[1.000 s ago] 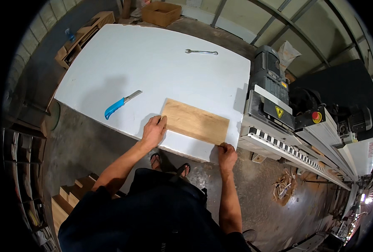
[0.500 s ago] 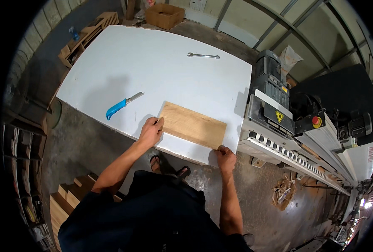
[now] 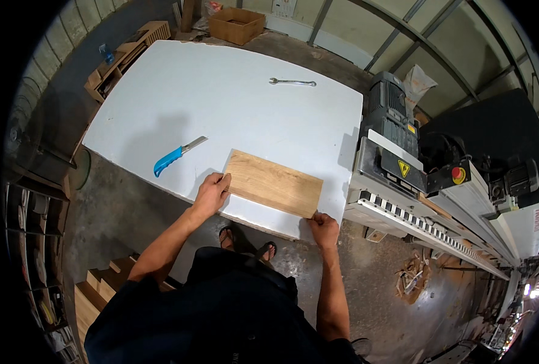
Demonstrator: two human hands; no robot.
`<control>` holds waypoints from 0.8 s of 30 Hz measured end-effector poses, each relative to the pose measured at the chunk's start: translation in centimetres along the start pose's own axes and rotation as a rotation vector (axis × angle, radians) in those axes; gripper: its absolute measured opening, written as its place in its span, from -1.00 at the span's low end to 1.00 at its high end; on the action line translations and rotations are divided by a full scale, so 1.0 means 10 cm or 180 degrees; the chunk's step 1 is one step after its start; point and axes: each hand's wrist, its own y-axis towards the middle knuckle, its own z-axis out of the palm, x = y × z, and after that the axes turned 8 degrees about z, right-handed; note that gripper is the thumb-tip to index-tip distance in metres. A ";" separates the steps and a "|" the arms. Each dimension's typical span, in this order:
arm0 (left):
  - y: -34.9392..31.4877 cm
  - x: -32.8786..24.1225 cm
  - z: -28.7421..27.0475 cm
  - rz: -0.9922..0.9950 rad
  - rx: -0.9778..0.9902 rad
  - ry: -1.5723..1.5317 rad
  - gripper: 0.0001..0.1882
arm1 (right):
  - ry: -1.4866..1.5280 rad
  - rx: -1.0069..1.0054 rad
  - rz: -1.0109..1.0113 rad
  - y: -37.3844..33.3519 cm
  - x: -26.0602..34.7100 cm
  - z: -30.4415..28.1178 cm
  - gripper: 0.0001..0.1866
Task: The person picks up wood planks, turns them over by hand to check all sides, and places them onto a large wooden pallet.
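A flat rectangular wooden board (image 3: 274,183) with light brown grain lies near the front edge of the white tabletop (image 3: 233,91). Its left end is pinched between the thumb and fingers of my left hand (image 3: 211,193). At the near right corner, my right hand (image 3: 325,229) has its fingers curled closed against the board. To the left of the board rests a blue-handled knife (image 3: 171,159), its blade pointing to the far right. Farther back on the table lies a steel combination wrench (image 3: 292,82).
Against the table's right side stands a machine with a grey motor (image 3: 386,106), a red stop button (image 3: 458,175) and a long toothed rail (image 3: 427,233). A cardboard box (image 3: 236,25) sits beyond the table. Shelves (image 3: 36,242) stand at left, stacked wooden panels (image 3: 99,285) at lower left.
The board has slid slightly to the left with both hands staying at its ends. The knife and wrench keep their places on the table.
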 end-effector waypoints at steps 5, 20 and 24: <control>0.02 -0.04 -0.02 0.0088 0.0053 0.0024 -0.53 | 0.0783 0.0029 -0.0057 0.52 -0.21 0.03 -0.65; 0.08 -0.01 -0.06 0.0289 0.0378 0.0238 -0.56 | 0.1585 -0.0375 0.0622 1.02 -0.03 0.22 -0.63; 0.02 0.00 -0.12 0.0303 0.0356 0.0260 -0.57 | 0.0578 -0.0311 0.0270 0.92 0.18 0.16 -0.61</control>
